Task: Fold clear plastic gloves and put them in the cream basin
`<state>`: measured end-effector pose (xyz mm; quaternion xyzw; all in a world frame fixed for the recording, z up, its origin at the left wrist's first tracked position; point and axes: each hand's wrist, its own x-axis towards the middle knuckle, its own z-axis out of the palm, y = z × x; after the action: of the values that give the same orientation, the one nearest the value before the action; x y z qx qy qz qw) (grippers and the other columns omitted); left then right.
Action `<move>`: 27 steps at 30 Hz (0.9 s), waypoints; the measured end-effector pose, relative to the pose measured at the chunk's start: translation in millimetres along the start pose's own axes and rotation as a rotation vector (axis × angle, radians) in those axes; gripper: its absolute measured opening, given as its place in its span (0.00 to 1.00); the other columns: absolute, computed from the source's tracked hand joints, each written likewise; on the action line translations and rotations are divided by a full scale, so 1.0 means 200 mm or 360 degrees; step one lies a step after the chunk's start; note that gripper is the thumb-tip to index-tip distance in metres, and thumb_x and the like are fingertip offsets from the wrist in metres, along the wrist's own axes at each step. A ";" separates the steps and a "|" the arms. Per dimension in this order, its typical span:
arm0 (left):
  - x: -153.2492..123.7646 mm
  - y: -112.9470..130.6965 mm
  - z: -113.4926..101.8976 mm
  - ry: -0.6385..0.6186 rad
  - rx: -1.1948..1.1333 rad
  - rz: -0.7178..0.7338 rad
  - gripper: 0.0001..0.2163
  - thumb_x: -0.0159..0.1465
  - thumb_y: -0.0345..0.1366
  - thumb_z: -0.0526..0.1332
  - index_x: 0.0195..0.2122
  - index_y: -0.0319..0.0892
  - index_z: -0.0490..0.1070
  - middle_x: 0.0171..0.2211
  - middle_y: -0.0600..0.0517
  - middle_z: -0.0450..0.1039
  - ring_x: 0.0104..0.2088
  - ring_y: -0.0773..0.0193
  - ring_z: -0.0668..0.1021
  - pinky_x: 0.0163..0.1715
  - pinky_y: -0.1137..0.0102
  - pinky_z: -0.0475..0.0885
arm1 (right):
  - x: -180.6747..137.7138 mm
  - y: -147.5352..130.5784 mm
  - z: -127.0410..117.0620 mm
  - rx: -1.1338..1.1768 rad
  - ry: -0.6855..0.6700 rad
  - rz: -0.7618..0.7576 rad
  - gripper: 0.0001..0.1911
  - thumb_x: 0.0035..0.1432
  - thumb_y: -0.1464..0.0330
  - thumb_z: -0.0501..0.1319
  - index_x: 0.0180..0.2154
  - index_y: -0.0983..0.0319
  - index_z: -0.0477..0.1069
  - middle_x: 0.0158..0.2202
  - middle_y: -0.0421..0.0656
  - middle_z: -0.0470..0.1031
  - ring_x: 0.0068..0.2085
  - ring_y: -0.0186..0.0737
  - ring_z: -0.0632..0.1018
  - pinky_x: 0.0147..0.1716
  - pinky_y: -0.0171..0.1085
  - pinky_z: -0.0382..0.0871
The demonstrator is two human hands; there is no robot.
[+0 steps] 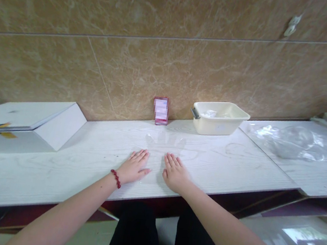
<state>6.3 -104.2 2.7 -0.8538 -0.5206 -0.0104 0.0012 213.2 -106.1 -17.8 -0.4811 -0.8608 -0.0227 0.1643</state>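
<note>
My left hand (pixel 135 168) lies flat on the white wood-grain table (pixel 83 184), fingers stretched out and a red bead bracelet (pixel 116 179) at the wrist. To its right, my right hand (pixel 175 173) also rests palm down with straight fingers. A gap of bare tabletop separates the two. Just beyond the fingertips is a thin, clear plastic-looking piece (pixel 165 141) spread on the surface; its exact kind is hard to make out. Neither hand grips anything.
A small blurred-screen phone-like device (pixel 161 111) leans on the marbled wall (pixel 140 67). Right of it stands a cream plastic basin (pixel 217 123) with clear plastic inside. Crumpled clear plastic (pixel 305 143) lies far right. A white box (pixel 22 120) occupies the left side.
</note>
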 end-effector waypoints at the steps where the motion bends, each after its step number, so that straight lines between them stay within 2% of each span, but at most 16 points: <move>1: -0.02 -0.01 0.00 -0.0019 0.0003 -0.0007 0.32 0.56 0.53 0.40 0.57 0.38 0.44 0.58 0.44 0.43 0.57 0.59 0.48 0.53 0.61 0.41 | 0.00 0.00 0.00 0.0001 0.0001 0.0002 0.27 0.53 0.66 0.44 0.54 0.72 0.53 0.56 0.51 0.50 0.56 0.46 0.53 0.53 0.44 0.44; 6: -0.05 -0.14 -0.04 -0.0168 0.0043 -0.0056 0.38 0.51 0.59 0.43 0.57 0.38 0.42 0.58 0.44 0.40 0.57 0.54 0.46 0.52 0.57 0.37 | 0.00 0.00 0.01 -0.0006 0.0003 0.0002 0.28 0.53 0.65 0.44 0.54 0.72 0.52 0.56 0.51 0.50 0.56 0.46 0.53 0.53 0.45 0.45; 9: -0.01 -0.18 -0.09 -0.0165 0.0085 -0.0237 0.38 0.52 0.59 0.41 0.56 0.35 0.46 0.57 0.41 0.43 0.57 0.51 0.46 0.52 0.54 0.37 | 0.00 0.00 0.01 -0.0017 0.0006 -0.0001 0.28 0.53 0.64 0.43 0.54 0.73 0.52 0.56 0.52 0.50 0.56 0.47 0.52 0.53 0.45 0.44; 11: 0.05 -0.17 -0.12 -0.0091 0.0083 -0.0312 0.36 0.55 0.57 0.37 0.56 0.32 0.46 0.57 0.39 0.44 0.57 0.53 0.47 0.52 0.55 0.39 | 0.00 0.00 0.01 -0.0025 0.0018 -0.0002 0.28 0.53 0.64 0.43 0.54 0.72 0.52 0.56 0.51 0.50 0.56 0.47 0.52 0.53 0.44 0.44; 13: 0.13 -0.13 -0.13 -0.0052 0.0056 -0.0199 0.34 0.56 0.55 0.36 0.56 0.32 0.45 0.57 0.41 0.45 0.57 0.56 0.48 0.52 0.58 0.40 | 0.00 0.00 0.01 -0.0033 0.0034 -0.0003 0.28 0.53 0.64 0.43 0.54 0.72 0.52 0.56 0.51 0.51 0.56 0.46 0.53 0.53 0.44 0.44; 16: 0.27 -0.07 -0.10 -0.0109 0.0022 -0.0020 0.33 0.57 0.54 0.35 0.56 0.33 0.45 0.57 0.43 0.45 0.57 0.58 0.49 0.53 0.60 0.40 | -0.01 0.00 0.00 -0.0041 0.0055 -0.0014 0.27 0.53 0.64 0.44 0.53 0.71 0.53 0.55 0.51 0.51 0.56 0.46 0.53 0.53 0.44 0.44; 18: 0.35 -0.06 -0.07 -0.0155 0.0018 -0.0037 0.34 0.56 0.55 0.36 0.56 0.34 0.46 0.57 0.42 0.45 0.57 0.58 0.49 0.53 0.59 0.41 | -0.01 0.00 0.00 -0.0045 0.0070 -0.0019 0.27 0.53 0.65 0.44 0.53 0.72 0.53 0.55 0.51 0.52 0.55 0.46 0.54 0.52 0.44 0.45; 23: 0.51 -0.14 -0.02 -0.0178 -0.0005 -0.0141 0.32 0.57 0.54 0.37 0.56 0.35 0.45 0.58 0.43 0.42 0.57 0.57 0.48 0.52 0.58 0.42 | 0.00 0.00 0.00 -0.0049 0.0083 -0.0018 0.27 0.53 0.65 0.45 0.53 0.72 0.53 0.55 0.52 0.53 0.55 0.46 0.55 0.52 0.44 0.47; 27: 0.56 -0.23 -0.03 -0.0122 -0.0014 -0.0302 0.30 0.58 0.51 0.38 0.56 0.35 0.44 0.58 0.42 0.42 0.57 0.57 0.48 0.52 0.59 0.43 | -0.01 0.00 0.00 -0.0050 0.0081 -0.0012 0.27 0.53 0.65 0.45 0.53 0.72 0.53 0.55 0.52 0.52 0.55 0.46 0.55 0.52 0.44 0.46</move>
<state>17.0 16.0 11.3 -0.8004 -0.5987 0.0200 -0.0235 213.2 -107.7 -18.1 -0.4797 -0.8577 -0.0491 0.1786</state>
